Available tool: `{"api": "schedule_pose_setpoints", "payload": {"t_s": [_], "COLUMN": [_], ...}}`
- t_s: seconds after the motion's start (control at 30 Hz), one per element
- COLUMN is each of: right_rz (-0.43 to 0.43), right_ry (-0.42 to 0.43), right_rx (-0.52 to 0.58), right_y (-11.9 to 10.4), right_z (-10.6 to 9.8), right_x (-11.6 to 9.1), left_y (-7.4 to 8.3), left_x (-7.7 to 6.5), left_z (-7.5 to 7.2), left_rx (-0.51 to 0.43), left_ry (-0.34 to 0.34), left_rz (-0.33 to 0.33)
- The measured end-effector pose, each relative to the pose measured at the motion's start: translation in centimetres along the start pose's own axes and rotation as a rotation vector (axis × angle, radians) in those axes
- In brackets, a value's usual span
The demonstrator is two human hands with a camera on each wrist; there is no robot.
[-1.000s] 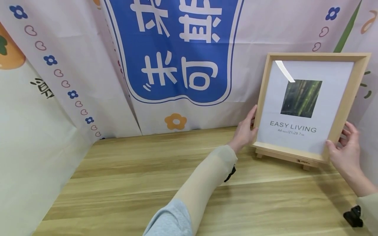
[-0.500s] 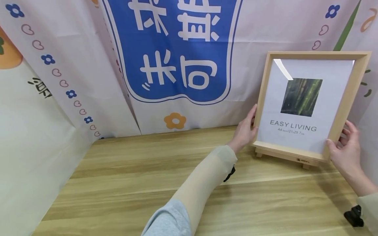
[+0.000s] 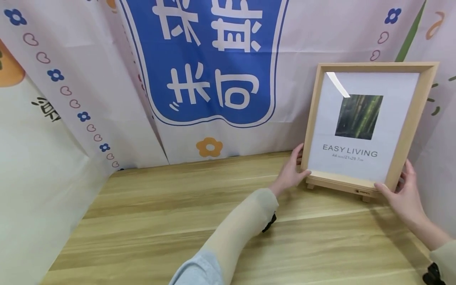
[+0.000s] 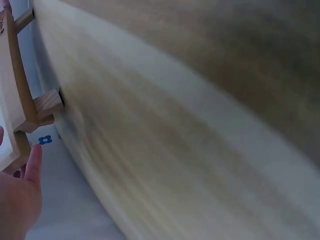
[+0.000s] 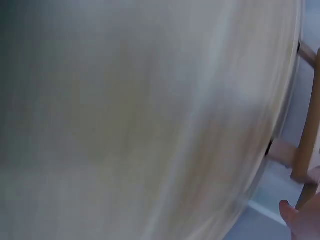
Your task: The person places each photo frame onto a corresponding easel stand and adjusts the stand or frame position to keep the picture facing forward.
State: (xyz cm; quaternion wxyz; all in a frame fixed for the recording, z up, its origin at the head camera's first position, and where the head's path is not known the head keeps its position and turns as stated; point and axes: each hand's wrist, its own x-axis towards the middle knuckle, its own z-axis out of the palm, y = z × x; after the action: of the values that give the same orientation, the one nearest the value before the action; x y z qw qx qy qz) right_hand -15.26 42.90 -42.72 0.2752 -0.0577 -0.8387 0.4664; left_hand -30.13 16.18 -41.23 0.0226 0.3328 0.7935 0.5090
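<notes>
1. Noting patterned cloth point(image 3: 213, 59) hanging behind the wooden tabletop point(image 3: 142, 221), seemingly serving as a backdrop.
2. Gripping the lower left edge of the picture frame point(image 3: 360, 122) with the left hand point(image 3: 289, 174): setting thumb at the front corner, tucking fingers behind the side, leaving only the rail's thickness between; probably for steadying rather than lifting.
3. Seeing the frame standing tall way up on the ledge of a small wooden easel point(image 3: 342, 187), at the table's right rear; likely leaving the weight to the ledge.
4. Observing 2 easel feet resting on the tabletop.
5. Gripping the lower right corner with the right hand point(image 3: 406, 200): laying thumb across the front, curling fingers round the side; probably matching the left for balance. Not telling how firmly either is squeezing.
</notes>
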Motion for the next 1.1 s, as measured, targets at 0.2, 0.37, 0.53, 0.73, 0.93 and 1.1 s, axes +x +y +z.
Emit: {"api": "schedule_pose_setpoints", "payload": {"t_s": [0.2,0.37,0.53,0.73,0.93,1.1], "right_rz": [0.060,0.076,0.071,0.074,0.075,0.049], "right_ry": [0.005,0.002,-0.005,-0.012,-0.018,-0.038], "right_rx": [-0.036,-0.033,-0.001,0.018,0.001,0.005], "right_y": [0.1,0.1,0.0,-0.1,-0.1,-0.3], "right_z": [1.0,1.4,1.4,1.9,2.6,3.3], "right_x": [-1.3,-1.7,-1.6,-1.4,-1.1,-0.9], "left_y": [-0.7,-0.8,-0.8,-1.3,-1.6,-1.8], "left_x": [-0.8,-1.0,-1.0,-1.1,-1.4,-2.0], "left_z": [1.0,1.4,1.6,1.4,0.8,0.0], "left_rx": [-0.057,0.045,0.048,0.013,0.002,-0.008], "left_ry": [0.000,0.022,0.022,0.018,0.031,0.044], "left_rz": [-0.081,-0.136,-0.149,-0.160,-0.160,-0.169]}}
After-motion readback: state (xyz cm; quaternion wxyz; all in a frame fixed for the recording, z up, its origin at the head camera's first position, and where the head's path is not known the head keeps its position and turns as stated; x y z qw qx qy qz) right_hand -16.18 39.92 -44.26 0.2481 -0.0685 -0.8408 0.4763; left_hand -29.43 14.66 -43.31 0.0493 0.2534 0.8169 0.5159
